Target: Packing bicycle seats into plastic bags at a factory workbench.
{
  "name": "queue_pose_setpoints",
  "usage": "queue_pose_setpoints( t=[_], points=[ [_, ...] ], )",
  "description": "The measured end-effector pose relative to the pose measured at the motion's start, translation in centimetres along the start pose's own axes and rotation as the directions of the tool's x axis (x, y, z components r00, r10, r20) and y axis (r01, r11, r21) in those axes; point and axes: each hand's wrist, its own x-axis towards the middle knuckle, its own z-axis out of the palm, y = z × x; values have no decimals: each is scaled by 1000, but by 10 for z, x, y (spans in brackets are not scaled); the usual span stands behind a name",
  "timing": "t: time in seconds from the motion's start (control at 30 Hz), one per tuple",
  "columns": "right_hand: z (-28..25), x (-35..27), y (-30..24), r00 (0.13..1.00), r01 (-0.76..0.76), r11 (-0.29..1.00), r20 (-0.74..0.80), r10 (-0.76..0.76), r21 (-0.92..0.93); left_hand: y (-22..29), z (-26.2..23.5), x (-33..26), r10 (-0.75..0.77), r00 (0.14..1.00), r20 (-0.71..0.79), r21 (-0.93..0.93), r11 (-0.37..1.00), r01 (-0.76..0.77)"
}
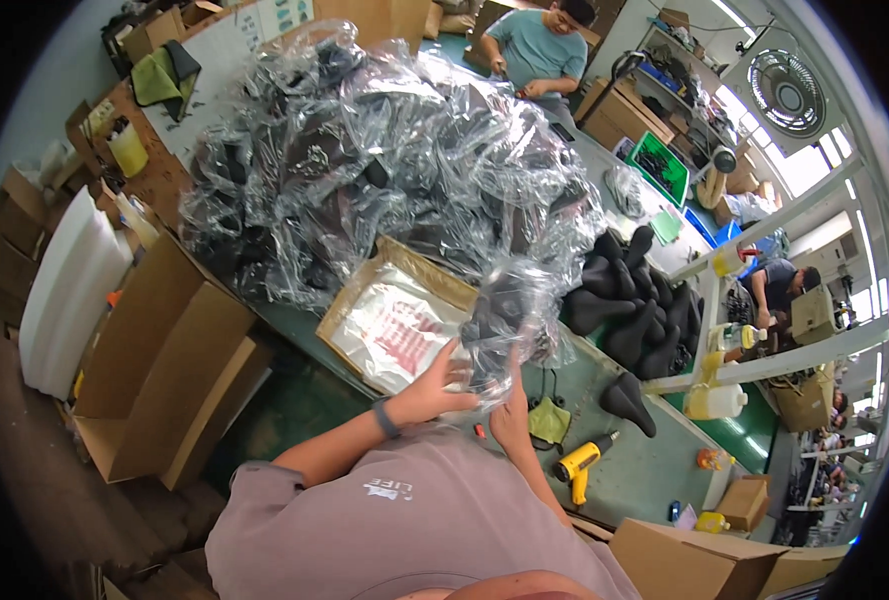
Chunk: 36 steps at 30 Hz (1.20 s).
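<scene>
- The left hand (433, 388) reaches forward from the lower edge, forearm slanting up and to the right, a dark band on the wrist. Its fingers are spread and pressed against the left side of a bagged black saddle (500, 335), so the grip is wide and flat on the plastic rather than curled around it.
- The right hand (511, 418) comes up under the same bag, palm against its lower end. The fingers are hidden behind the plastic, so I cannot tell how far that grip is closed.
- The bagged saddle stands roughly upright between both hands, just above the near edge of the green desk (645, 470), in front of the person's chest.
- Just left of it lies a shallow cardboard tray (350, 300) holding flat clear bags with red print.
- Behind rises a big heap of saddles in clear bags (365, 160).
- To the right, unwrapped black saddles (630, 305) lie in a pile on the desk.
- Near the right hand sit a yellow cloth (549, 420) and a yellow heat gun (582, 462).
- An open cardboard box (160, 360) stands left of the desk.
</scene>
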Motion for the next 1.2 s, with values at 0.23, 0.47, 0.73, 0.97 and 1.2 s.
queue_pose_setpoints(
  t=[0.23, 0.47, 0.73, 0.97, 1.2],
  points=[
    [-56, -9, -55, 989, -145, 961, 9, 147, 236, 104, -50, 181, 78, 996, -53, -238, 967, -89],
    [-72, -98, 61, 898, -439, 897, 2, 439, 53, 167, -247, 368, 95, 829, -552, -331, 887, -322],
    [-65, -198, 145, 716, -693, 721, 104, 690, -7, 30, -268, 353, 296, 673, -678, 69, 937, -343],
    [-161, -178, 227, 586, -754, 520, -51, 809, -401, -166, -69, 158, 390, 886, -252, 833, 553, -7],
    [-342, -126, 360, 239, -971, 144, -786, 569, -191, -210, 38, 114, -472, 766, 437, 836, 527, -152]
  ],
)
